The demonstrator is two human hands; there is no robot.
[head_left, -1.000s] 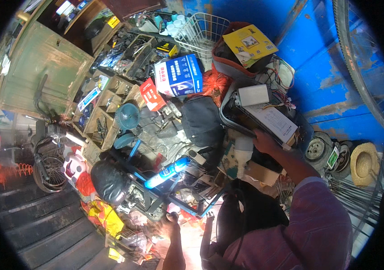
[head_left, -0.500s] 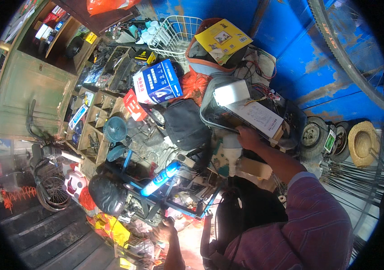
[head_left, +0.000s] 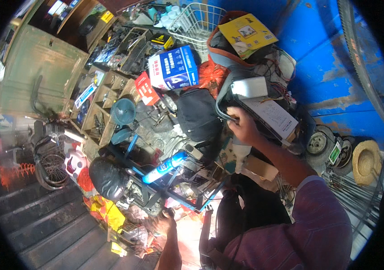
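My right hand [head_left: 242, 128] is closed around the near left rim of a dark plastic bin [head_left: 221, 108]. In that bin lie a silver ribbed box [head_left: 249, 87] and a long white-topped box [head_left: 271, 119], with loose wires behind them. Low in the picture, my left hand [head_left: 164, 221] is beside the blue metal frame [head_left: 187, 203]; its thumb and fingers look apart, though shadow and glare blur the fingertips. Whether it touches the frame's dark end I cannot make out. A blue spray can [head_left: 165, 167] rests slanted across the frame.
A black bag [head_left: 198, 114] adjoins the bin's left side, with a blue-and-white carton [head_left: 174, 68] behind it. Wooden compartments [head_left: 102, 114] and a small fan [head_left: 123, 111] stand left. Small wheels [head_left: 320, 141] and a straw hat [head_left: 365, 162] are at right. Black cloth [head_left: 252, 202] lies near me.
The view has shifted, so most things appear farther right and higher. My right hand has moved slightly left along the bin's rim, its knuckles now higher. The left hand stays by the frame.
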